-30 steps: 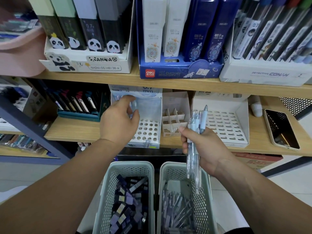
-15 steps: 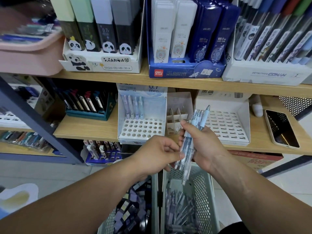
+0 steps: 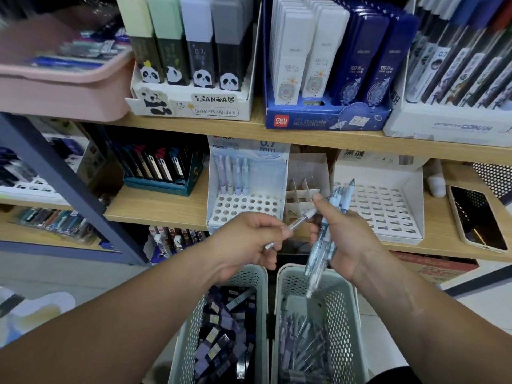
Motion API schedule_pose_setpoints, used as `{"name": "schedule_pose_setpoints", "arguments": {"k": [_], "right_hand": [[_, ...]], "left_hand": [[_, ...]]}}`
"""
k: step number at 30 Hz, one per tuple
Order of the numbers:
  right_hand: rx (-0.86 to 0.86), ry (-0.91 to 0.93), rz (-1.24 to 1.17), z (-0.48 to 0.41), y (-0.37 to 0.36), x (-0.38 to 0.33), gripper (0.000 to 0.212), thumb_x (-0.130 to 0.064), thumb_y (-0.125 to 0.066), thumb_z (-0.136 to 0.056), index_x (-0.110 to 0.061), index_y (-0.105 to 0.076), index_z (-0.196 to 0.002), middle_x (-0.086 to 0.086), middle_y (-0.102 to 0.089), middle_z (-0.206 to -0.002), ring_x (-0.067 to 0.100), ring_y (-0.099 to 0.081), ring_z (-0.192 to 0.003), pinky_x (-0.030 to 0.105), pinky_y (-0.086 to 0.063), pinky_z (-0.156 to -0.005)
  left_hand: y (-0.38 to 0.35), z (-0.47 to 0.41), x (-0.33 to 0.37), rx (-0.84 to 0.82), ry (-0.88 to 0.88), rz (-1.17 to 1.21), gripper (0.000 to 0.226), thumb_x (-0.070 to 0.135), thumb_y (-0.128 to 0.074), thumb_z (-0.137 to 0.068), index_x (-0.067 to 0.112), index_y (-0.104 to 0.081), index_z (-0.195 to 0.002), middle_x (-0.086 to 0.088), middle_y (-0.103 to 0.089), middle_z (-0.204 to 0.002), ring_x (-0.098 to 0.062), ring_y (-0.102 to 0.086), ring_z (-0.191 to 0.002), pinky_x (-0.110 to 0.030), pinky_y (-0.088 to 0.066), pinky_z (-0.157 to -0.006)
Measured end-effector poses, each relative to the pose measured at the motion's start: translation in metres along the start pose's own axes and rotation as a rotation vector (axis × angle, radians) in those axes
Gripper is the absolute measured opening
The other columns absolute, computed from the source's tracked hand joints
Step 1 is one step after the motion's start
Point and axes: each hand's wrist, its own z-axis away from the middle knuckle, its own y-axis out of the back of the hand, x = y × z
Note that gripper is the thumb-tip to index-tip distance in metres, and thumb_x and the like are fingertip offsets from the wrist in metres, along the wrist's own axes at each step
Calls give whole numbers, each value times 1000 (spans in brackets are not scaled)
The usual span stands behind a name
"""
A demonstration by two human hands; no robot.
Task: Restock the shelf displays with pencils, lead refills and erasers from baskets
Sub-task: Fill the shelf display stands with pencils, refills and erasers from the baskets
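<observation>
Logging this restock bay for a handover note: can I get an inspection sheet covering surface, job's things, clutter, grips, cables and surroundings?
Surface: wooden shelf, carries display boxes.
Job's things: round-hole display holds four pencils in its back row; slotted display shows no pencils; left basket holds small packs, right basket loose pencils.
Clutter: phone lying on the shelf's right end.
Grips: left hand pinches one pencil; right hand holds a pencil bundle.
Cables: nothing seen.
Surroundings: panda box and blue box on the upper shelf; pink tub at left.
</observation>
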Motion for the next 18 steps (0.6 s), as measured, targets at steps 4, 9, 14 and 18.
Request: {"name": "schedule_pose_setpoints", "arguments": {"k": [4,9,14,18], "right_hand": [[1,7,-102,-1,0,-5,18,-23,-77,-87,-9,-68,-93,5,-68,-73,10,-53,-49,24,-49,-47],[-52,41,32,-4,0,3,18,-11,-79,-84,-1,-70,-97,7,-69,-74,12,-53,-50,24,-47,-44],[-118,24,140,-2,-9,14,39,-9,-80,-83,4,-58,-112,5,-64,-64,15,-54,-53,28,-47,-49],[-154,22,150,0,-13,15,41,-9,-82,-82,2,-58,-112,7,-68,-73,15,-55,-53,27,-47,-49]], "left_hand": [[20,3,5,71,24,163,23,10,-76,-76,5,-73,-98,-5,-65,-69,-15,-58,-55,-32,-57,-59],[34,6,6,174,-22,263,29,9,-76,-72,1,-71,-99,-8,-67,-69,-17,-66,-59,-33,-61,-64],[33,3,8,329,-145,480,15,13,-73,-83,4,-69,-93,-5,-75,-81,-19,-70,-70,-29,-61,-66],[39,1,12,459,-228,426,11,11,-73,-86,6,-67,-94,-6,-73,-79,-19,-70,-67,-29,-60,-65]]}}
